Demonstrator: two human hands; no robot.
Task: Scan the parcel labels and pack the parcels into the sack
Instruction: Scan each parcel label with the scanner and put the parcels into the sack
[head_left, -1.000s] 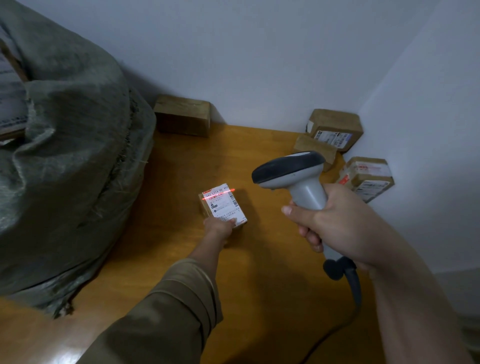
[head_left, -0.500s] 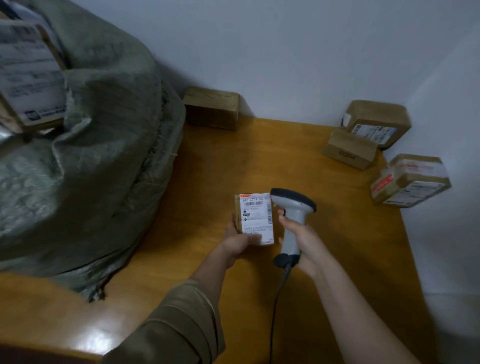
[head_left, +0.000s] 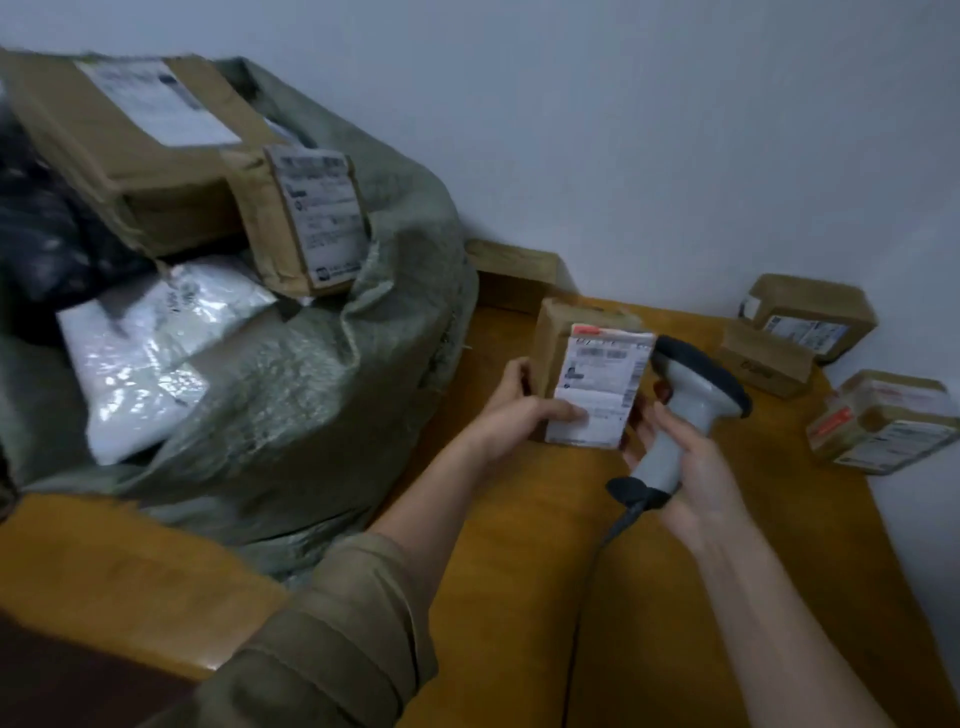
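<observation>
Parcel (head_left: 589, 382) pinched by left hand (head_left: 522, 410), thumb across label, likely heading for sack (head_left: 311, 415). Right hand (head_left: 691, 462) fingers wrapped round scanner (head_left: 685, 410) beside it.

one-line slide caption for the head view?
Left hand holds labelled parcel, right hand grips scanner, beside open sack.
</observation>
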